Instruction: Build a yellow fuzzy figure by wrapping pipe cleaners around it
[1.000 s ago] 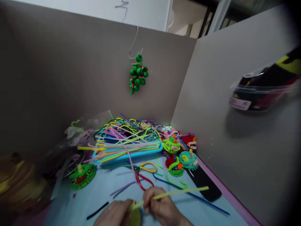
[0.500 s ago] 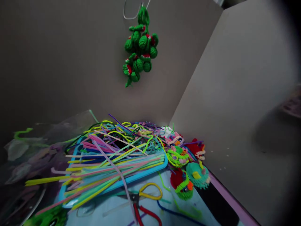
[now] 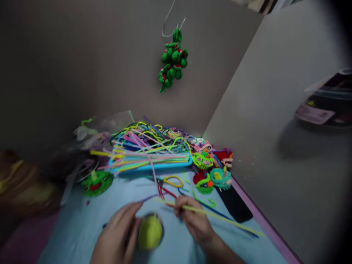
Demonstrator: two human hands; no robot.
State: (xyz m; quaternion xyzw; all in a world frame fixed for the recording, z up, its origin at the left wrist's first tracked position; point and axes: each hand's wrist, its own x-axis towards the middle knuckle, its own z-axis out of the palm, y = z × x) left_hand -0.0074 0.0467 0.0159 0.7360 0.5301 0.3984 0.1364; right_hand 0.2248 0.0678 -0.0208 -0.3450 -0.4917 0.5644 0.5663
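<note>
1. Now both hands are back in view, missing half a second ago.
2. My right hand (image 3: pixel 192 218) pinches the stem (image 3: pixel 203 211), swung clear of the disc (image 3: pixel 150 231) it met earlier.
3. My left hand (image 3: pixel 117 233) clasps the disc's edge, low centre; stem and disc look unjoined, I'd judge.

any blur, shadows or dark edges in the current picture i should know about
Head view, edges: the brown shape at far left and dark package at right are smeared, and the right border goes black; head view, right wall: a soft shadow below the package; head view, centre: the yellow-green disc beside the left hand and the yellow stem in the right hand look blurred.
</note>
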